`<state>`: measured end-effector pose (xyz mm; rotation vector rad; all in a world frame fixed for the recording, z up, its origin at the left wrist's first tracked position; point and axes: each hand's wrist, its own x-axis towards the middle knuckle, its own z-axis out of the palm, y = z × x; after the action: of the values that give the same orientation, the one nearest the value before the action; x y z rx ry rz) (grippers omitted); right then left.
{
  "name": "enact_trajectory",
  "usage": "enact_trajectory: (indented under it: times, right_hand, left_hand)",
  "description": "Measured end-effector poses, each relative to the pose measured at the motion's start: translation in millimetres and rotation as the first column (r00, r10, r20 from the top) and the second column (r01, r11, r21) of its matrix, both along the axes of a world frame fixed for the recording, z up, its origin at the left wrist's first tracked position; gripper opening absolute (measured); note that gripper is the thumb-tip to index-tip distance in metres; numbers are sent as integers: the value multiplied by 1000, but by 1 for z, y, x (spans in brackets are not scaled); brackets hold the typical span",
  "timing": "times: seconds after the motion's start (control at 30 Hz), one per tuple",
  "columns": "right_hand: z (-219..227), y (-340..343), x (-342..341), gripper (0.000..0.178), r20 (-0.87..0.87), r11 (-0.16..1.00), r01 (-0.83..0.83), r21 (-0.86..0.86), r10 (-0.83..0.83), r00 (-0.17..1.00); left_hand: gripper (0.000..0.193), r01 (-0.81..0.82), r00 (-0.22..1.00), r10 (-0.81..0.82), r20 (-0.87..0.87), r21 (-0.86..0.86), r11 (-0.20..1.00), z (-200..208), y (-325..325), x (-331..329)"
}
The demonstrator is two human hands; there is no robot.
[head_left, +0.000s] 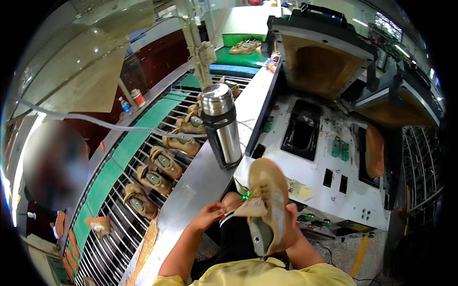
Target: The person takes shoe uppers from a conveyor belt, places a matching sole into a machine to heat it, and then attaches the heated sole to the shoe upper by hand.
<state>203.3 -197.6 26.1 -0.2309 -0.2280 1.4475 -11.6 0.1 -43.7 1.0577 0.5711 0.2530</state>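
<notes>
A tan lace-up shoe (272, 198) with pale side stripes is in my right hand (292, 224), toe pointing away from me. A grey-green last (260, 236) fills its opening, and its tongue and laces face left. My right fingers wrap the shoe's right side and are partly hidden behind it. To the left of the shoe, my left hand (212, 213) is closed, fingertips pinched together beside the white-banded edge of a black garment leg (229, 233). Whatever lies between those fingertips, if anything, is too small to make out.
Left, a roller conveyor (121, 221) carries several tan shoes (164, 162) on lasts. A steel flask (222, 124) stands on the metal ledge. Right, a white machine (310, 167) has raised lids (324, 57) and a tan sole (374, 151). A person (55, 164) is beyond the conveyor.
</notes>
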Motion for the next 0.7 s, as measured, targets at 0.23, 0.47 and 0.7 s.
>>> enact_trajectory:
  times: [0.23,0.47,0.7]
  right_hand:
    - [9,14,203,55,663,702,653,-283,-349,663]
    - [99,126,307,71,980,432,902,10,174,-94]
    - [24,180,377,107,678,161,987,-16,727,-108]
  left_hand:
    - [11,-450,532,842,-95,810,376,-114,-1,-133]
    - [9,-597,442,890,-115,703,387,-127,-25,-179]
    - [10,-601,444,894,-57,721,344,-121,-24,-161]
